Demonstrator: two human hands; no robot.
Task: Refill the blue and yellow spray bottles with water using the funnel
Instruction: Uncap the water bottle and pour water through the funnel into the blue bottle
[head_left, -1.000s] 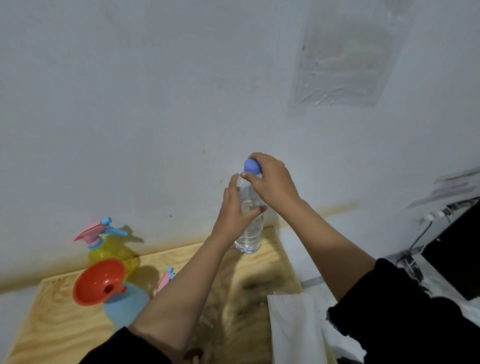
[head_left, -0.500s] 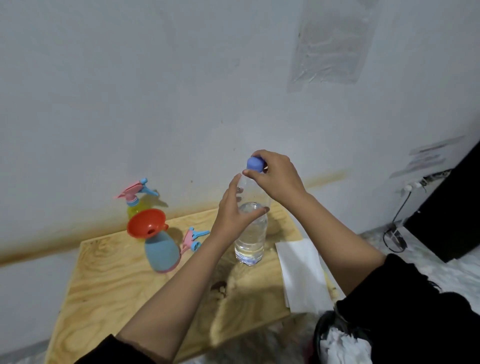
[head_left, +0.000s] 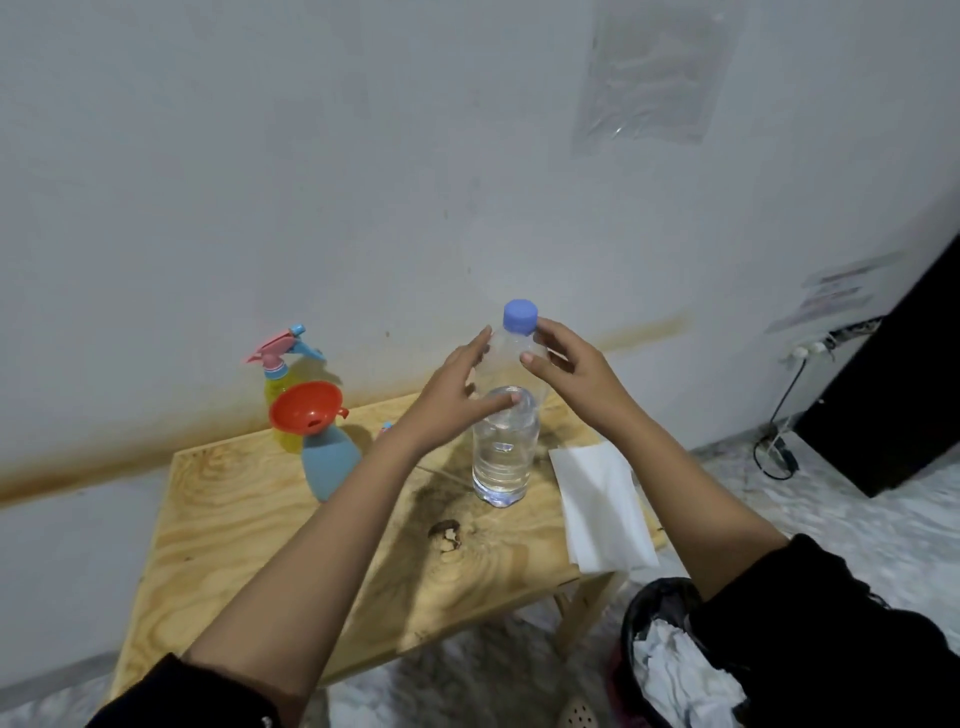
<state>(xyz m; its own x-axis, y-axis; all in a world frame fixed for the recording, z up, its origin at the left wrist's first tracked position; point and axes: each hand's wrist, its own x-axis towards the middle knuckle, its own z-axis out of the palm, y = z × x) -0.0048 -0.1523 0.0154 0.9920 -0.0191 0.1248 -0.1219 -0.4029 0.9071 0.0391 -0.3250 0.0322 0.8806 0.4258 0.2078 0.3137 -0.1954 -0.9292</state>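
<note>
Our two bare hands flank a clear plastic water bottle (head_left: 505, 447) with a blue screw cap (head_left: 520, 315), standing upright near the centre of the pale plywood table (head_left: 249, 530). Our left hand (head_left: 457, 397) is spread wide, thumb touching the bottle's shoulder. Our right hand (head_left: 563, 366) is loosely open just beside the neck, gripping nothing.

At nine o'clock from the bottle stands the blue spray bottle (head_left: 330, 465) with an orange plastic funnel (head_left: 304, 414) in its neck, the yellow spray bottle (head_left: 283, 397) behind.

The bottle looks over half full, so fairly heavy, thin-walled and squashy; we judge the ribbed middle safest.
</note>
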